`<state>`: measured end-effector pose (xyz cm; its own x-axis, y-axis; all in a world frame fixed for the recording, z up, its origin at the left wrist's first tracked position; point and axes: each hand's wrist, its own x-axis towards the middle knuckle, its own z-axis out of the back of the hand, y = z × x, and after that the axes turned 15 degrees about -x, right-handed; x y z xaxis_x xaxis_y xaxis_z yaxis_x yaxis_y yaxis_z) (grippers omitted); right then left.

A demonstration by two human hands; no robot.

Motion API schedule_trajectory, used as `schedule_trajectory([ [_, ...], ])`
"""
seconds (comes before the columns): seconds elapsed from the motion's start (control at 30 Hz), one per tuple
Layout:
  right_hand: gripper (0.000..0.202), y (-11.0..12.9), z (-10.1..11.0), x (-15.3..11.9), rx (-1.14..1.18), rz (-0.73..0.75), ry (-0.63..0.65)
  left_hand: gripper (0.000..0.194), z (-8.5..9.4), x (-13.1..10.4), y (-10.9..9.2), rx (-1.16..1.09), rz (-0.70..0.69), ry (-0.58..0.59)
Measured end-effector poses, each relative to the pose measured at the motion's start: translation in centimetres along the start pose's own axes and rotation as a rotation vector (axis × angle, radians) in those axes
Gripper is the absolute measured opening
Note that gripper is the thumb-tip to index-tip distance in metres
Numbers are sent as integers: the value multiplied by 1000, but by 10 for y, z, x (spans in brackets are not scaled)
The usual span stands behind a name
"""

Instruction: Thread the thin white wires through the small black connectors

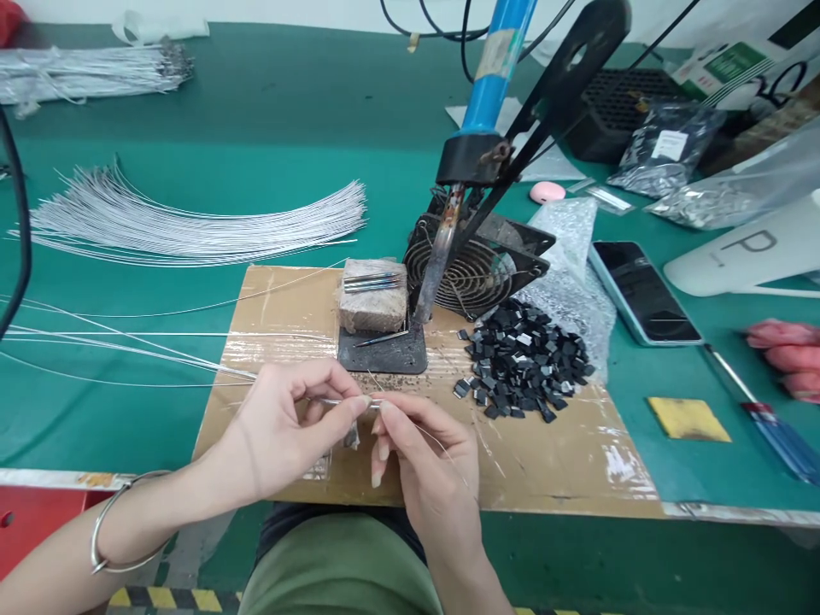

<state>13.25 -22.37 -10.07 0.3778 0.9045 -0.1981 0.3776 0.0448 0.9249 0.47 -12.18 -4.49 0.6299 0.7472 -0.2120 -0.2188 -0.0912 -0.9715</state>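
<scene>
My left hand is closed in a pinch around several thin white wires, which trail off to the left over the table. Close against it, my right hand pinches at the wire ends between thumb and forefinger. A fine strand runs from those fingers back across the right hand; whether it is solder or bare wire I cannot tell. Just beyond my fingers, a pale block carries a few short metal pieces. Above it, a soldering iron with a blue handle points downward in a black stand.
Cardboard covers the green table before me. Small black connectors lie heaped at right, beside a fan. Farther right are a phone and a yellow sponge. A white wire bundle lies back left.
</scene>
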Motion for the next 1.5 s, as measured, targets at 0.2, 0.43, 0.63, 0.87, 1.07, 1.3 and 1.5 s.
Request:
schedule_trajectory([
  [0.2,9,1,0,2,11,-10,-3,23,0,-1,0,4,-12,-12],
  [0.43,9,2,1,2,-12,-5,-6,24,1,-1,-4,-30,26,39],
  [0.63,9,8,7,5,5,-63,71,23,3,-1,-6,-35,53,67],
  [0.87,12,11,14,8,-12,-130,130,23,4,-2,-3,-37,76,83],
  [1.07,13,10,9,6,36,-111,119,23,3,-1,-1,-41,18,44],
  [1.3,13,8,5,6,90,-110,96,23,2,-2,3,-82,12,24],
  [1.5,12,3,6,5,-12,10,60,21,1,1,4,-83,-17,9],
])
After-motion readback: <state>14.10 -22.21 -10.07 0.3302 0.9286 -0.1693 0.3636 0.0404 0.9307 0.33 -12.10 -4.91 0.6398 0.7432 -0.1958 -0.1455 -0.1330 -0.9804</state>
